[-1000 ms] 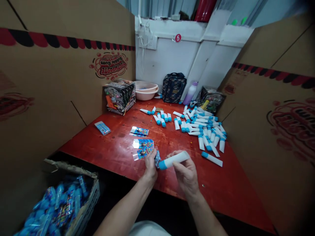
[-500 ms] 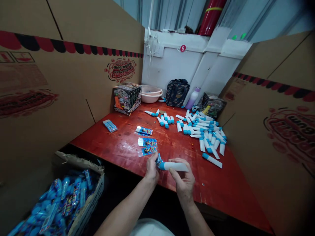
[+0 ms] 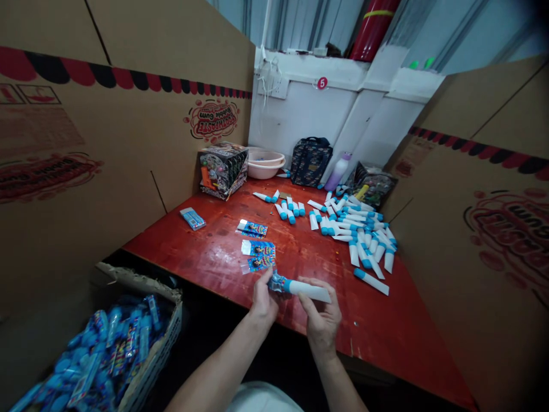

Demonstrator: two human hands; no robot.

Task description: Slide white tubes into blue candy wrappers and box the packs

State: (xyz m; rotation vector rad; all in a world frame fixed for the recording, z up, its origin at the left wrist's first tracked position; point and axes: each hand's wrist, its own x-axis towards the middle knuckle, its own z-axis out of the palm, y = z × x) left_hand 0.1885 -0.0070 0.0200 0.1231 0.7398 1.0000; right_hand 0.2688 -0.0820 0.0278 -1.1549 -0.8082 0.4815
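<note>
My right hand grips a white tube with a blue cap, held level over the near edge of the red table. My left hand pinches a printed blue sleeve over the tube's cap end. Just beyond my hands lie flat printed sleeves, with one more sleeve farther back. A pile of several white tubes with blue caps spreads across the right and back of the table.
A cardboard box of wrapped blue tubes sits at lower left. Tall cardboard walls flank both sides. On the table: a small blue pack, a printed display box, pink basins, a dark bag, a bottle.
The sleeve has slid further over the cap end of the tube. The view tilted up between the oldest frame and now; both hands stay near the table's front edge.
</note>
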